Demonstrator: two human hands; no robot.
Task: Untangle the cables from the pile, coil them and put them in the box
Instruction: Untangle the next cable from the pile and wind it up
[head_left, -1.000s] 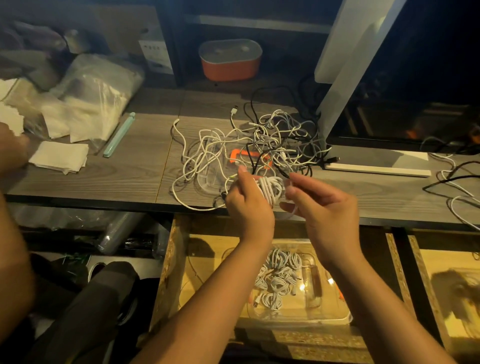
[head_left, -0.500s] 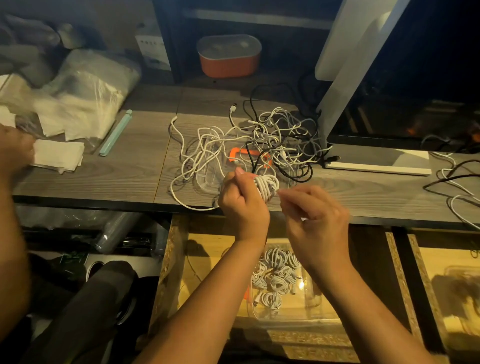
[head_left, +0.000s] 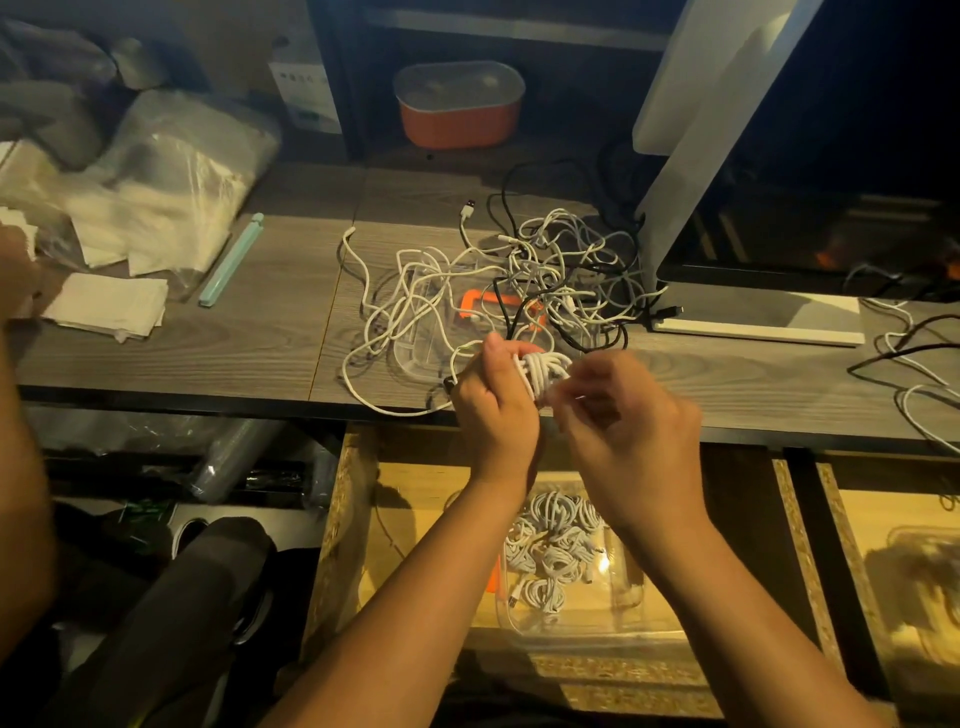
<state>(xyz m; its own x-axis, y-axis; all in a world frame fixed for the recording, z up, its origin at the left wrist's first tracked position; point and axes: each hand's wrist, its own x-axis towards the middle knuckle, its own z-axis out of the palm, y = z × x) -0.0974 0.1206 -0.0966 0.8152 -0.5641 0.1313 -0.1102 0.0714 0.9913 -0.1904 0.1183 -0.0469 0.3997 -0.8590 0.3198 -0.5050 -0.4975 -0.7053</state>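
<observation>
White cable, wound into a small coil (head_left: 543, 370), sits in your left hand (head_left: 493, 410), which grips it just above the front edge of the desk (head_left: 260, 338). Your right hand (head_left: 636, 421) is curled close beside the coil, but blur hides whether it pinches the loose end. Wrap that tail snugly round the middle of the loops and tuck it under, squeezing the loops flat so none springs free. The tangled pile (head_left: 524, 280) lies just behind; the clear box (head_left: 639, 597) of finished coils waits in the drawer (head_left: 415, 545) below.

Left hand (head_left: 493, 410) and right hand (head_left: 636, 434) held close together — fingers curled.
</observation>
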